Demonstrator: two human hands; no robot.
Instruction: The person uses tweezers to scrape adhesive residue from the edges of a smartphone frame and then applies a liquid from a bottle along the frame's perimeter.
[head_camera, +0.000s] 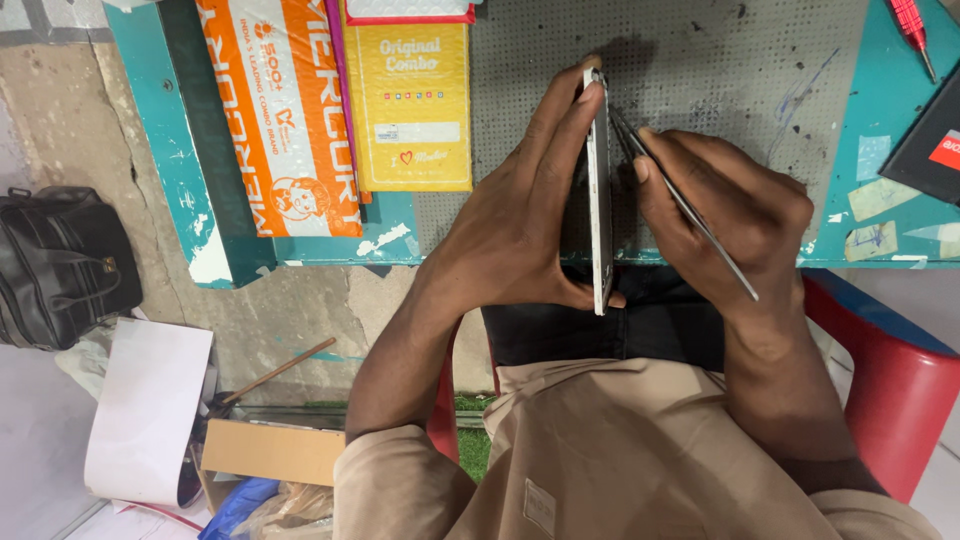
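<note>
- The surface (880, 215) is teal-painted, chipped and scuffed, with bits of tape stuck near its right edge.
- A grey perforated mat (700, 60) covers its middle.
- An orange and white padded packet (280, 110) and a yellow packet (410, 105) lie at the left.
- A red-handled screwdriver (912, 28) and a black box (930, 150) lie at the right.

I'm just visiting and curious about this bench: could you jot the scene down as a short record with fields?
Left hand: left hand grips a slim white phone, held on edge over the table rim.
Right hand: right hand holds thin metal tweezers, tips at the phone's side.
Work surface: grey perforated mat on a teal table.
On the table: orange and white packet, yellow packet, red screwdriver.
Seat: red chair.
Floor: black bag, cardboard box.
</note>
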